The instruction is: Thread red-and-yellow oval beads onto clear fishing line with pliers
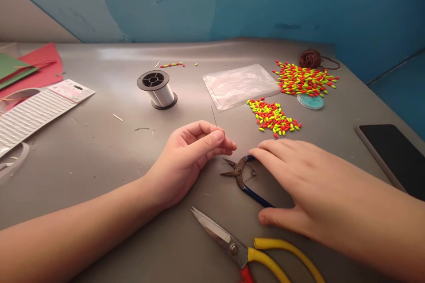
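Observation:
My left hand [192,159] is closed in a pinch, thumb against forefinger. A thin, dark, straight piece like a wire or needle [214,116] sticks up from between these fingertips. Small pliers with blue handles [239,170] lie just right of it, their pointed jaws apart and facing the left hand. My right hand [292,177] reaches over the pliers, fingers at the upper handle and thumb beside the lower one; the palm hides part of the handles. Below both hands lie scissors with yellow handles [232,247], cut off by the bottom edge.
A spool of clear line [162,96] stands left of a clear plastic bag [239,86]. Red and yellow-green beads form a near pile [274,117] and a far pile [303,79]. Brown yarn [310,58], a turquoise disc [310,101] and a phone [393,154] are at right; a white card [43,110] lies left.

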Available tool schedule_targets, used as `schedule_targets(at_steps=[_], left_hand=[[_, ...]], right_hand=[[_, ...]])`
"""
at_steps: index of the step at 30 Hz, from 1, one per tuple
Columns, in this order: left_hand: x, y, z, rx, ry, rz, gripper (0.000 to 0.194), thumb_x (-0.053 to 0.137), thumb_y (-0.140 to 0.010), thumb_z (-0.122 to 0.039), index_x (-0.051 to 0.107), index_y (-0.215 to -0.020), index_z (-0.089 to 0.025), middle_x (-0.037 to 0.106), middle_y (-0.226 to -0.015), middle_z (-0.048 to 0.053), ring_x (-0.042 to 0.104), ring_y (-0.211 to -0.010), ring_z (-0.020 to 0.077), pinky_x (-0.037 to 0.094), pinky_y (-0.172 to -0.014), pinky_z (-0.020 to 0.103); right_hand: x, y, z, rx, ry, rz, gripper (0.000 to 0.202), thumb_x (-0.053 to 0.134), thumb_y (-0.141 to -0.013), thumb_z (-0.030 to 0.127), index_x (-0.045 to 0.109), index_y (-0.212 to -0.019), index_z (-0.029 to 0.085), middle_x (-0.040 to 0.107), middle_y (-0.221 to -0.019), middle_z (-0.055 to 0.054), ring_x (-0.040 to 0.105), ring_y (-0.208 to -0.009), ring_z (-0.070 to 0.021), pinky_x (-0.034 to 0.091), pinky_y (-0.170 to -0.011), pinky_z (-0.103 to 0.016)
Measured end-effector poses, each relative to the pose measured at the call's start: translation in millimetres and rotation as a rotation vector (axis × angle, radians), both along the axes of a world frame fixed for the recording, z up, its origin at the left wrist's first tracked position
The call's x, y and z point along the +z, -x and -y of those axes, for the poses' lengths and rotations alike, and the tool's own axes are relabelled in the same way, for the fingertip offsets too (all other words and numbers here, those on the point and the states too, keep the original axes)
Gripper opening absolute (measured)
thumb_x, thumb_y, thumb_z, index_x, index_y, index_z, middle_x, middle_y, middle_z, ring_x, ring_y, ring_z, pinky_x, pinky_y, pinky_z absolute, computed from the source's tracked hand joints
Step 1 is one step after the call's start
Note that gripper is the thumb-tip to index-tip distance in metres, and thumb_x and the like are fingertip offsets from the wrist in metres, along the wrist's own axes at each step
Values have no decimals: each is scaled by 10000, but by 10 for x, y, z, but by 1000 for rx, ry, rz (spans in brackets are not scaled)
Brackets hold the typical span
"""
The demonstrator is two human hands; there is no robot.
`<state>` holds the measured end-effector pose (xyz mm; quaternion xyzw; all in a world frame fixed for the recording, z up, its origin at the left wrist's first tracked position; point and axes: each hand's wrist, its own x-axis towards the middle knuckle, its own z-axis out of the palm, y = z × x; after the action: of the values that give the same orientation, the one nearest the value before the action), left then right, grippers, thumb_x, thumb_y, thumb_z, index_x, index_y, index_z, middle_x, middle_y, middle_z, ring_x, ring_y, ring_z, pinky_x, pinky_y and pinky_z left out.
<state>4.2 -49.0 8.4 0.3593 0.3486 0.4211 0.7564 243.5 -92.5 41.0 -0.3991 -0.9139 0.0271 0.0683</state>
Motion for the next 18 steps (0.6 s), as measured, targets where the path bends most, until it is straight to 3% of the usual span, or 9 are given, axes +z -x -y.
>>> schedule_targets(at_steps=[2, 6, 11, 14, 18], left_hand=[[8, -10, -7, -14, 27, 36, 124, 799, -937, -239, 747, -859, -157, 765, -847, 27, 762, -881, 152, 623, -881, 272], [17, -15, -16, -56, 37, 86, 127, 765, -958, -205, 747, -848, -145, 749, -813, 34, 757, -836, 139, 624, -815, 243], [24, -3, -14, -51, 48, 91, 126, 775, -940, -190, 735, -833, -136, 725, -781, 31, 746, -804, 134, 608, -772, 218], [47, 0, -10, -5, 71, 65, 142, 784, -914, -191, 720, -803, -130, 696, -752, 27, 728, -763, 138, 597, -744, 225], [72, 5, 1, 9, 70, 75, 141, 780, -870, -182, 701, -764, -134, 670, -691, 27, 694, -713, 148, 568, -714, 245]], right_hand=[[-13, 13, 35, 1, -25, 47, 667, 1039, -496, 515, 700, -951, 164, 754, -1063, -211, 705, -786, -370, 589, -633, -535], [5, 16, 67, -10, 5, 60, 507, 990, -604, 457, 663, -886, 190, 704, -906, -143, 678, -726, -334, 549, -559, -483], [-5, 28, 103, -34, 100, 50, 254, 799, -693, 156, 587, -799, 248, 622, -745, -35, 592, -611, -234, 448, -528, -383], [16, 26, 75, -154, 153, 119, 216, 674, -711, 88, 550, -766, 256, 622, -742, -38, 606, -654, -238, 433, -595, -380], [98, -8, -52, -368, 310, 197, 107, 613, -803, 175, 541, -803, 254, 660, -812, -63, 655, -747, -271, 435, -631, -377]])
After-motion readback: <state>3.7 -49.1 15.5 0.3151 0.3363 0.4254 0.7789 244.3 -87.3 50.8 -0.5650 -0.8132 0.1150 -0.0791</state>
